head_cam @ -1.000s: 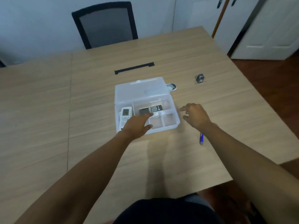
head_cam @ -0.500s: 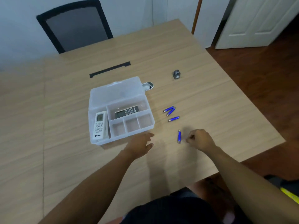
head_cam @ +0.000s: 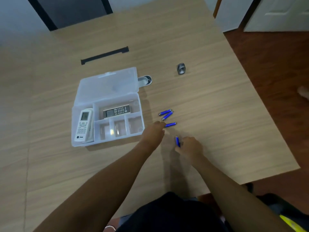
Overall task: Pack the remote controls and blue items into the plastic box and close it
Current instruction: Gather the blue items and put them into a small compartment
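The clear plastic box [head_cam: 76, 128] lies open on the table, lid flat behind it. A white remote [head_cam: 83, 125] fills its left compartment and a dark remote [head_cam: 116, 111] lies in the long rear one; the three small front cells hold nothing. Several small blue items lie right of the box: a pair [head_cam: 165, 113] touching each other, and one [head_cam: 170, 124] just below them. My left hand [head_cam: 154, 132] reaches to that lone one, fingertips at its left end. My right hand [head_cam: 190, 146] pinches another blue item [head_cam: 177, 141] by its near end.
A small grey metal part [head_cam: 181, 69] sits far right of the box, and a metal cup-like piece [head_cam: 145, 80] lies against the lid's right corner. A black cable slot [head_cam: 104, 55] crosses the table behind. A black chair [head_cam: 70, 10] stands beyond; the table's right edge drops to brown floor.
My left hand moved right from in front of the box to the lone blue item. My right hand closed on the nearest blue item. The camera tilted down and closer.
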